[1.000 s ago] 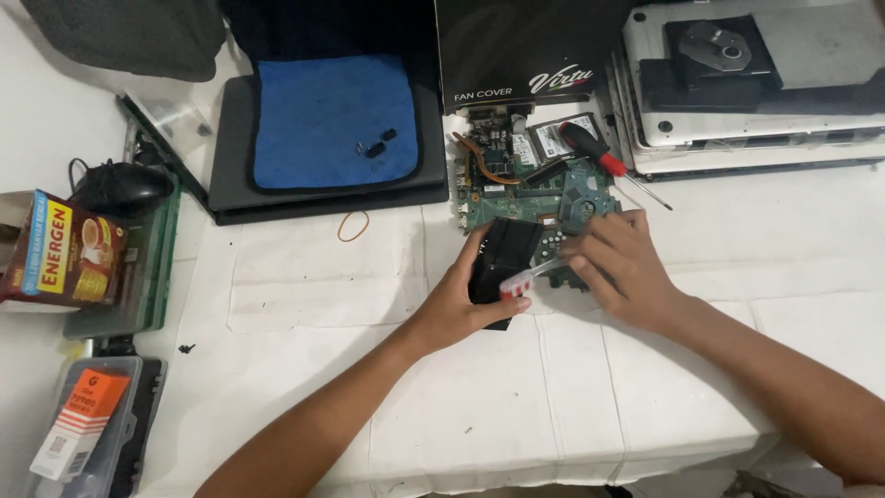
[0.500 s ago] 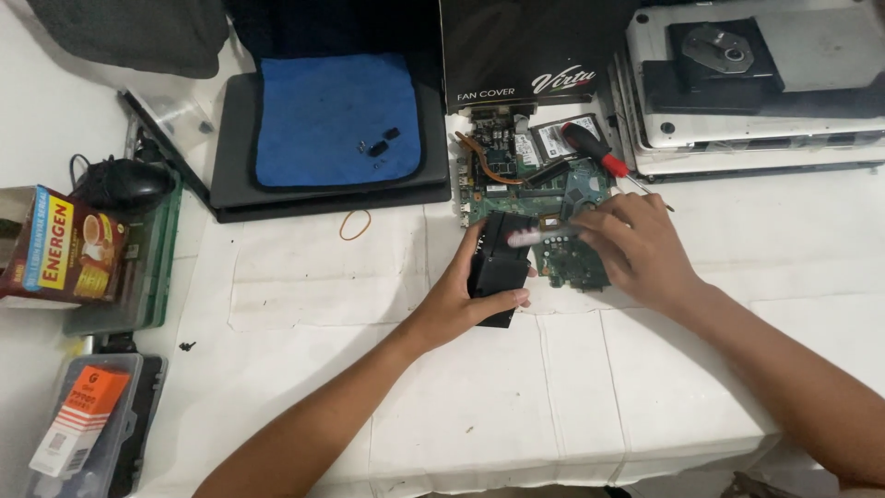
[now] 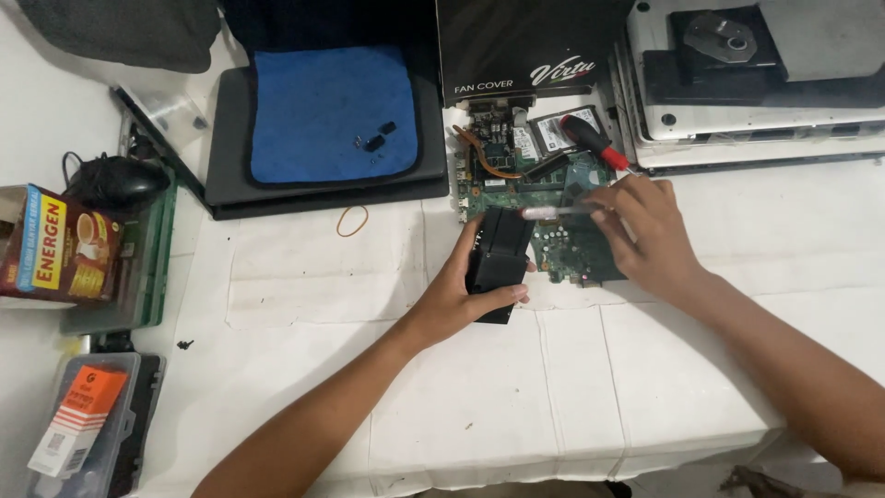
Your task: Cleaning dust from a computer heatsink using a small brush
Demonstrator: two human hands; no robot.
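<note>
Left hand (image 3: 461, 295) clamps black fan block (image 3: 498, 258); right hand (image 3: 645, 231) pinches clear-handled screwdriver (image 3: 558, 211), long axis pointing 9 o'clock at block over green motherboard (image 3: 576, 254).

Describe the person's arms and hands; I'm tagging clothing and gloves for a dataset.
Both arms are bare to the frame edge: no sleeves show. The left hand and right hand wear no gloves, and no rings, watch or bracelets can be seen on either.
</note>
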